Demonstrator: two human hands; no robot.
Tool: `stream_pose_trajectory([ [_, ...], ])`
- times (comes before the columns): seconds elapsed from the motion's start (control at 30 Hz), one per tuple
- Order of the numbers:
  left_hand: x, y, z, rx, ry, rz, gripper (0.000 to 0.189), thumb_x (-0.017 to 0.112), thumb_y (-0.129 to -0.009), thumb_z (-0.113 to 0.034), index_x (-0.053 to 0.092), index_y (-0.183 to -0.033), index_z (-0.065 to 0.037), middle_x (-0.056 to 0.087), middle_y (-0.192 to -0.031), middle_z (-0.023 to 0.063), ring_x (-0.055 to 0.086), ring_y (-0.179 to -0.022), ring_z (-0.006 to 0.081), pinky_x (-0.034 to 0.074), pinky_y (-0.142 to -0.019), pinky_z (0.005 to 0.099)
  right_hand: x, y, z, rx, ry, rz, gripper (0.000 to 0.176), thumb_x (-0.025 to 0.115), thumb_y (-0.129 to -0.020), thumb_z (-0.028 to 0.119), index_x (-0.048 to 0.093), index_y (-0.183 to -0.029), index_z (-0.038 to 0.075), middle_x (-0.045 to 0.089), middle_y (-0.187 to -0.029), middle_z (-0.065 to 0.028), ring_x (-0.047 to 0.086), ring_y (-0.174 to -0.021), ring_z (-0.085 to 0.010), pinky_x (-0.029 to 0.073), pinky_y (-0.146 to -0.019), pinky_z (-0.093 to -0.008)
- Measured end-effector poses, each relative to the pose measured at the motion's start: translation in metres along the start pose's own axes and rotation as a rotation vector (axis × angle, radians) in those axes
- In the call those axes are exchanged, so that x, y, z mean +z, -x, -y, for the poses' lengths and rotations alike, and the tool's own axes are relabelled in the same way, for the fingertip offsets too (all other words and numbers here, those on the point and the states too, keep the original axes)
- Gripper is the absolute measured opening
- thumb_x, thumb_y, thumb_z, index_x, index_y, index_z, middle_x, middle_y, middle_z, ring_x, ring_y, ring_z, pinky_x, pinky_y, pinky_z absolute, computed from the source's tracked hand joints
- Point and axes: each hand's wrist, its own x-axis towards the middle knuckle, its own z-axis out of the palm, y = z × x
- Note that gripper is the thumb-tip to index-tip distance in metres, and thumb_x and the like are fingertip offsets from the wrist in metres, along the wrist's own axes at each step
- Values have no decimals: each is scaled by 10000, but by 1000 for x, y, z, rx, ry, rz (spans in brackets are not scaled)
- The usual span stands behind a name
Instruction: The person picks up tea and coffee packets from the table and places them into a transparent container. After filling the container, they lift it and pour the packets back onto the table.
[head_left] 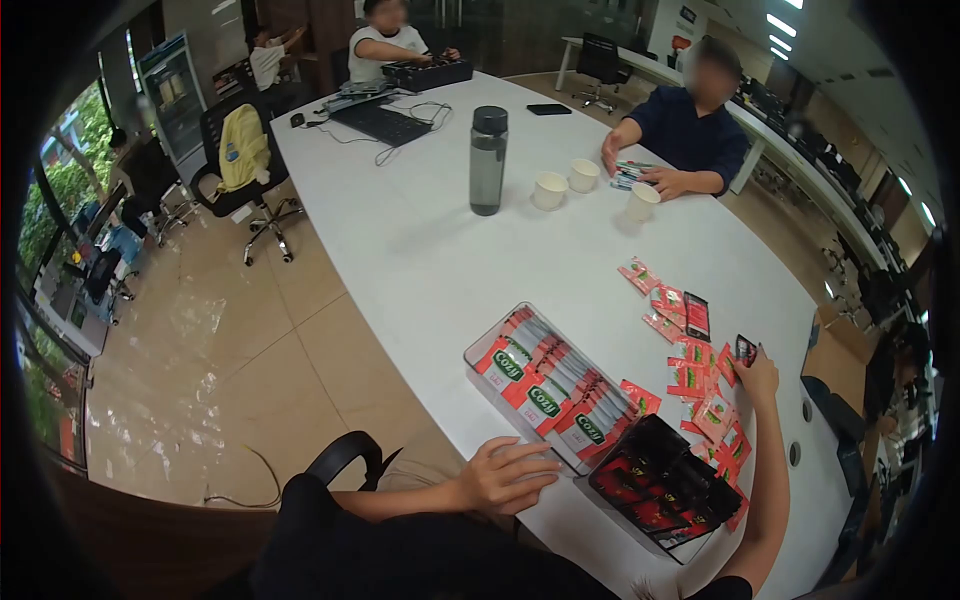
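Observation:
My left hand [508, 476] rests at the table's near edge with its fingers spread, beside a clear box [480, 368] of red Cozy sachets [543, 401] standing in rows. My right hand [757, 376] is over the right side of the table, its fingers closed on a small black packet [746, 350]. Loose red sachets [714, 416] lie in a scattered pile just left of that hand. Between my arms, a second clear box [672, 553] holds black-and-red packets [665, 480]. A black-and-red packet [697, 316] lies among the upper sachets.
On the white table [400, 270] stand a grey bottle [488, 162] and paper cups [549, 191]. A laptop [385, 122], cables and a phone [549, 109] are farther off. A person across the table handles small packets [632, 174]; another sits at the far end.

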Motion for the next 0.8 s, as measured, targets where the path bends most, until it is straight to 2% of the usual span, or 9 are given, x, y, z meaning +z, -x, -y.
stream_pose_trajectory([
  [0.1,0,0,-3,-4,1,-1,269,668,-728,-161,716,-991,-185,666,-1154,-50,582,-1178,176,351,-997,371,8,-8,-17,-105,48,-25,648,719,-722,259,540,-1312,59,680,-920,-226,660,-857,-411,527,-768,-482],
  [0.13,0,-1,-3,1,-2,-4,267,667,-729,-160,715,-991,-185,664,-1157,-52,578,-1184,173,356,-996,372,6,-4,-18,-171,59,-39,585,688,-744,165,554,-1311,123,679,-955,-200,651,-871,-398,522,-776,-481],
  [0.23,1,1,-2,-2,-2,-16,265,669,-730,-154,709,-990,-186,660,-1165,-56,569,-1195,166,371,-990,375,10,-8,-23,-221,89,-31,537,651,-767,162,571,-1299,168,674,-1036,-202,658,-892,-376,527,-799,-469],
  [0.3,3,2,-3,-14,20,-23,265,670,-731,-148,704,-990,-185,659,-1169,-56,567,-1198,166,381,-983,375,7,-12,-18,-127,128,63,512,611,-817,329,573,-1305,179,653,-1124,-202,642,-969,-376,510,-853,-459],
  [0.37,2,2,-2,-20,36,-24,265,671,-732,-141,699,-992,-183,658,-1172,-54,567,-1198,169,391,-974,372,-3,-5,-7,-152,121,49,525,592,-826,395,574,-1308,188,661,-1089,-200,644,-976,-376,511,-850,-460],
  [0.4,3,2,-1,-12,46,-41,261,669,-738,-134,694,-995,-176,655,-1178,-50,566,-1201,174,405,-961,365,-1,-4,-4,-154,162,23,521,597,-838,389,567,-1298,147,674,-1076,-153,648,-954,-365,509,-853,-450],
  [0.5,3,2,-2,-8,32,-49,255,663,-743,-130,693,-992,-169,653,-1179,-44,569,-1199,180,414,-951,358,1,-7,-10,-117,70,65,515,610,-819,341,568,-1293,142,675,-1051,-174,656,-907,-374,519,-814,-463],
  [0.67,1,0,-1,-13,56,-46,258,657,-745,-123,692,-996,-167,654,-1167,-38,575,-1191,187,415,-950,364,-5,-1,-21,-227,88,3,553,627,-729,64,566,-1262,196,667,-952,-192,647,-855,-391,513,-759,-479],
  [0.8,2,1,0,-9,72,-48,257,653,-753,-127,692,-1004,-171,652,-1161,-37,579,-1186,191,412,-951,372,-4,2,-39,-199,1,-120,556,558,-751,-20,561,-1271,175,663,-951,-204,639,-859,-387,501,-764,-485],
])
